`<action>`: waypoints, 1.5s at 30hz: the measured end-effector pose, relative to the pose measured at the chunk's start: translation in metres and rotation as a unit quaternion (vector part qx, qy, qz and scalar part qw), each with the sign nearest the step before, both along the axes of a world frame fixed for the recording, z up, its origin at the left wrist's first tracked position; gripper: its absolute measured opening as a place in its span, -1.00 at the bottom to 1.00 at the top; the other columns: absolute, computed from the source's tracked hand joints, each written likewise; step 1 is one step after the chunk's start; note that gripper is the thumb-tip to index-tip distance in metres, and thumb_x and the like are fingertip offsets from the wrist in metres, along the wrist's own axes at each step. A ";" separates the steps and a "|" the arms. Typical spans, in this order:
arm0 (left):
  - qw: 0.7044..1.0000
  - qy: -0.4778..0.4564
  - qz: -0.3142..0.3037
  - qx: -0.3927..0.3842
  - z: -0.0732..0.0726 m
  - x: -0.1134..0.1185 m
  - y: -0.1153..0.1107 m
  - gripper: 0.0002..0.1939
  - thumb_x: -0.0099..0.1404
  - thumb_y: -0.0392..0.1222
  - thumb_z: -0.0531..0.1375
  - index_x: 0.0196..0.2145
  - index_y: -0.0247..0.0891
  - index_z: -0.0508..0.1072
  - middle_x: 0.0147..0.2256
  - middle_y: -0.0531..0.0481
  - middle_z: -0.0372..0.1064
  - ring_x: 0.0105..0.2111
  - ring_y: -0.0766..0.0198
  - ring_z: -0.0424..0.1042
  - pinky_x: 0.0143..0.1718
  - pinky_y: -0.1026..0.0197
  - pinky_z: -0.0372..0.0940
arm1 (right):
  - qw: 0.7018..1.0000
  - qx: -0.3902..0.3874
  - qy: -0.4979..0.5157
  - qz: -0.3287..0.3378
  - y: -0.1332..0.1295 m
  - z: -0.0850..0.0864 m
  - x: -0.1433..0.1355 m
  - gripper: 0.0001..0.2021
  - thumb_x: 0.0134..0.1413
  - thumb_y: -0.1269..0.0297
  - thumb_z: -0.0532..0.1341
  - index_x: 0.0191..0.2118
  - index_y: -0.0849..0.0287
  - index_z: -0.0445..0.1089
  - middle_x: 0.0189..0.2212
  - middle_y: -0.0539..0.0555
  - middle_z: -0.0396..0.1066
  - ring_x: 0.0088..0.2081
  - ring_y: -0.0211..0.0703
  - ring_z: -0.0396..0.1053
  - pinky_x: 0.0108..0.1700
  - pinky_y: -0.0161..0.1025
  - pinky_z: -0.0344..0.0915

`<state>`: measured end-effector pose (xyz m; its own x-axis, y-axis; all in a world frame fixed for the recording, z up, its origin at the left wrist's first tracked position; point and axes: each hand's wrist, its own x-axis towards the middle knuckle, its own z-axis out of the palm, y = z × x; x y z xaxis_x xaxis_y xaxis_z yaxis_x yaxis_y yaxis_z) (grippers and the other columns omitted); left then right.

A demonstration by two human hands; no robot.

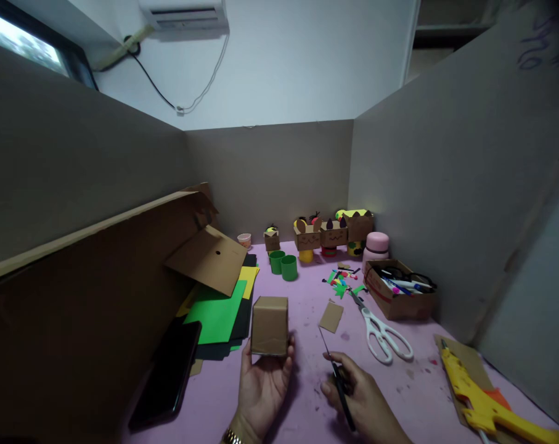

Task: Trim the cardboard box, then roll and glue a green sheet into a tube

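On the fingers of my left hand (264, 385) rests a small brown cardboard box (270, 325), gripped at its lower sides. My right hand (353, 391) is closed round a black-handled craft knife (341, 394), its thin blade pointing up and away. Just beyond the blade tip, a small cardboard rectangle (331, 316) lies flat on the pink tabletop (302, 370). White-handled scissors (383, 333) lie to the right of that piece, partly open.
At left are a phone (168, 376), green paper (219, 314) and a cardboard sheet (209, 259). Green cups (289, 267) and cardboard animal figures (307, 237) stand behind. Paper scraps (340, 287), a pen box (399, 296), pink bottle (376, 246) and yellow glue gun (473, 391) occupy the right.
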<state>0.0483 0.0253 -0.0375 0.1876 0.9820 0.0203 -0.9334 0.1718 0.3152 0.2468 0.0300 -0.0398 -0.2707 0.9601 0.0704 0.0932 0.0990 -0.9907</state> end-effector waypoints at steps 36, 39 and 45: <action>0.783 0.544 0.296 0.052 -0.003 0.015 -0.018 -0.27 0.03 -0.29 0.26 0.11 -0.05 0.05 0.05 -0.15 0.33 0.06 0.03 0.34 -0.03 0.05 0.32 | 0.998 0.042 -0.036 -0.011 0.003 -0.009 0.000 -0.59 -0.07 0.16 0.26 -0.06 0.13 0.24 -0.46 -0.05 0.35 -0.44 -0.17 0.31 -0.37 -0.27 0.23; 0.778 0.564 0.268 0.070 -0.006 0.016 -0.020 -0.30 0.07 -0.30 0.22 0.11 -0.03 0.03 0.04 -0.14 0.35 0.06 0.07 0.35 -0.02 0.06 0.33 | 0.996 0.055 -0.062 -0.019 0.000 -0.008 0.000 -0.59 -0.08 0.14 0.26 -0.08 0.13 0.27 -0.53 -0.10 0.28 -0.47 -0.19 0.23 -0.40 -0.28 0.18; 0.777 0.564 0.270 0.075 -0.006 0.017 -0.023 -0.29 0.05 -0.33 0.21 0.12 -0.01 0.05 0.05 -0.12 0.36 0.07 0.07 0.34 0.00 0.04 0.32 | 0.995 0.064 -0.068 -0.030 -0.002 -0.006 -0.001 -0.61 -0.09 0.13 0.26 -0.11 0.13 0.30 -0.57 -0.13 0.16 -0.50 -0.21 0.14 -0.43 -0.28 0.12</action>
<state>0.0655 0.0026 -0.0438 -0.2695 0.9264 0.2629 0.0271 -0.2656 0.9637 0.2458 0.0284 -0.0454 -0.2289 0.9602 0.1603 0.2358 0.2144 -0.9479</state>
